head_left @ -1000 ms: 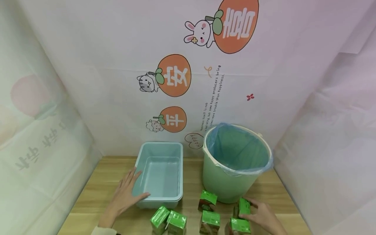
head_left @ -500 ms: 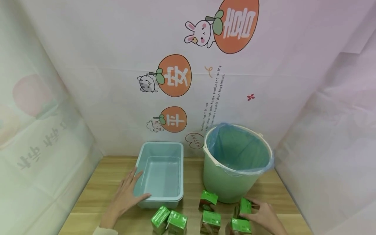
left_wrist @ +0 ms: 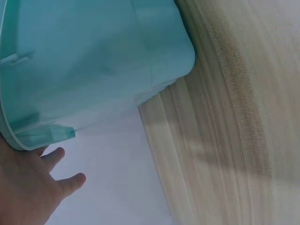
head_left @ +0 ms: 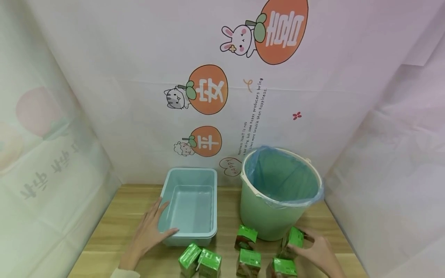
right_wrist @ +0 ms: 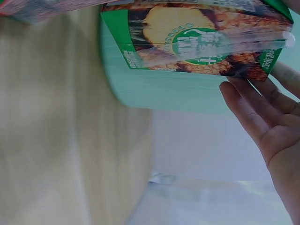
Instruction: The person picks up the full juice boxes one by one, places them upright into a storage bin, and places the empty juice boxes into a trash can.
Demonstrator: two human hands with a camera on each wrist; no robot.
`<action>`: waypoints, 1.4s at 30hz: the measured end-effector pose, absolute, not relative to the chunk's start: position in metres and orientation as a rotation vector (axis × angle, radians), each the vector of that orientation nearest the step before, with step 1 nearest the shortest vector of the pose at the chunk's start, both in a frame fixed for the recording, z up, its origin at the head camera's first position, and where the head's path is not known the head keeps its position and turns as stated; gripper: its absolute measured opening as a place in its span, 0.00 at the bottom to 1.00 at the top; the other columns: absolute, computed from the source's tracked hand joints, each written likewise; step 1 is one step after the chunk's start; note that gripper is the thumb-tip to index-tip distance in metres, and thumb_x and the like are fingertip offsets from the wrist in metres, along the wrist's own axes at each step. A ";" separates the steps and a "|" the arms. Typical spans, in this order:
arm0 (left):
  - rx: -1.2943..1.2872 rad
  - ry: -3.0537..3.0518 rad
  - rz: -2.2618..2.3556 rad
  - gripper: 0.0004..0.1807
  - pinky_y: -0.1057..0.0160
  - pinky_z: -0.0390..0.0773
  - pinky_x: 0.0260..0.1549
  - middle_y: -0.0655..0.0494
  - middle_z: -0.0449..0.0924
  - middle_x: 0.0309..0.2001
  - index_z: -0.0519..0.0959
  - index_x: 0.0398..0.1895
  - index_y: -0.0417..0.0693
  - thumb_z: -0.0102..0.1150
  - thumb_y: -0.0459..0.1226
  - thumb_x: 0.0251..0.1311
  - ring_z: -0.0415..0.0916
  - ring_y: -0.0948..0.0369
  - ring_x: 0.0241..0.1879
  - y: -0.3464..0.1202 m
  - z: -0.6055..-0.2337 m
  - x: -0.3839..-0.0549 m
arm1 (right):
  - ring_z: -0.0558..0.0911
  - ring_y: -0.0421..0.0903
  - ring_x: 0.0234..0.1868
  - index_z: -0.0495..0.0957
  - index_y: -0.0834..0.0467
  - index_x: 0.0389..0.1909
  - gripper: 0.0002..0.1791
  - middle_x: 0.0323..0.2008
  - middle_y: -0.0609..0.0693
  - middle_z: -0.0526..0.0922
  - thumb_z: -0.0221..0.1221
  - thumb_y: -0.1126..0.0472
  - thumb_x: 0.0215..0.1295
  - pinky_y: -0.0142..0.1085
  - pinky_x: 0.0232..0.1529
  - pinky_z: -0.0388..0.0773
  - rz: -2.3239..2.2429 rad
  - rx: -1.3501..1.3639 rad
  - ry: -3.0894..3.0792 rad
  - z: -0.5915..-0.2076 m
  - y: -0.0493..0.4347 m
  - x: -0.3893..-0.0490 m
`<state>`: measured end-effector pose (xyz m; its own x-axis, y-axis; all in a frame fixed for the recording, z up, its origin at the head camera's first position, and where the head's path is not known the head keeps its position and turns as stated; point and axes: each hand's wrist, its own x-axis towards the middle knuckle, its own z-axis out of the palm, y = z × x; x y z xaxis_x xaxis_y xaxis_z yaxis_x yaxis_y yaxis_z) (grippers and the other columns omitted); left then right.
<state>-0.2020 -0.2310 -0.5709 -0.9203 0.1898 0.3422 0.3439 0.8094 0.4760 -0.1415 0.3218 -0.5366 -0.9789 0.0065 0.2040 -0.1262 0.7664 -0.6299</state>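
Observation:
My right hand [head_left: 319, 250] pinches a small green-topped juice carton [head_left: 294, 238] between thumb and fingers, close against the front of the bucket. Pineapple pictures and a clear straw show on this juice carton [right_wrist: 197, 40] in the right wrist view, where it tilts and the fingers [right_wrist: 255, 101] reach behind its end. On the other side, my left hand [head_left: 147, 233] rests with spread fingers against the left rim of a light blue plastic tub [head_left: 213, 200]. Two fingers [left_wrist: 70, 183] stick out straight below the tub's rim in the left wrist view.
Behind the held carton stands a pale green bucket [head_left: 265, 216] lined with a blue bag [head_left: 257, 166]. More juice cartons [head_left: 249, 258] stand near the table's front, two of them [head_left: 209, 260] before the tub. A printed white cloth [head_left: 139, 116] hangs behind the wooden table [head_left: 114, 216].
My right hand has lifted the juice carton slightly and shifted it right and away from me, tilting it. The left hand and the tub stay put.

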 end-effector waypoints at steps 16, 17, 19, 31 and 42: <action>-0.398 -2.730 -0.829 0.61 0.27 0.54 0.74 0.39 0.48 0.84 0.54 0.85 0.44 0.73 0.62 0.57 0.51 0.35 0.80 -0.229 -0.567 -0.203 | 0.85 0.72 0.52 0.85 0.63 0.59 0.35 0.56 0.66 0.86 0.83 0.54 0.51 0.71 0.46 0.82 0.900 0.294 -2.581 -0.482 0.298 -0.137; -0.396 -2.732 -0.828 0.61 0.27 0.53 0.74 0.39 0.48 0.84 0.53 0.85 0.44 0.73 0.62 0.57 0.51 0.35 0.80 -0.229 -0.567 -0.203 | 0.84 0.73 0.53 0.84 0.64 0.58 0.35 0.56 0.67 0.86 0.83 0.54 0.50 0.72 0.47 0.81 0.893 0.307 -2.566 -0.481 0.297 -0.138; -0.393 -2.732 -0.834 0.61 0.27 0.52 0.74 0.39 0.47 0.84 0.53 0.86 0.45 0.73 0.62 0.57 0.50 0.35 0.80 -0.229 -0.567 -0.204 | 0.84 0.74 0.53 0.85 0.64 0.58 0.35 0.56 0.67 0.86 0.83 0.56 0.48 0.74 0.48 0.80 0.888 0.334 -2.532 -0.479 0.295 -0.140; -0.403 -2.705 -0.820 0.58 0.26 0.55 0.72 0.38 0.50 0.84 0.58 0.84 0.47 0.75 0.60 0.56 0.52 0.34 0.79 -0.229 -0.568 -0.202 | 0.87 0.54 0.50 0.86 0.60 0.56 0.38 0.51 0.55 0.90 0.86 0.59 0.38 0.63 0.48 0.86 0.839 0.424 -2.426 -0.476 0.281 -0.143; -0.405 -2.692 -0.824 0.57 0.26 0.56 0.72 0.39 0.51 0.84 0.60 0.83 0.49 0.73 0.63 0.56 0.53 0.34 0.79 -0.229 -0.569 -0.201 | 0.87 0.51 0.53 0.87 0.56 0.57 0.39 0.53 0.51 0.89 0.86 0.56 0.37 0.57 0.52 0.85 0.810 0.557 -2.365 -0.467 0.260 -0.151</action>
<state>-0.2009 -0.2293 -0.5691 -0.9165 0.1791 0.3576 0.3486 0.7963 0.4944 -0.1507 0.2602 -0.4666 -0.7493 -0.1952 0.6328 -0.5422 0.7294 -0.4170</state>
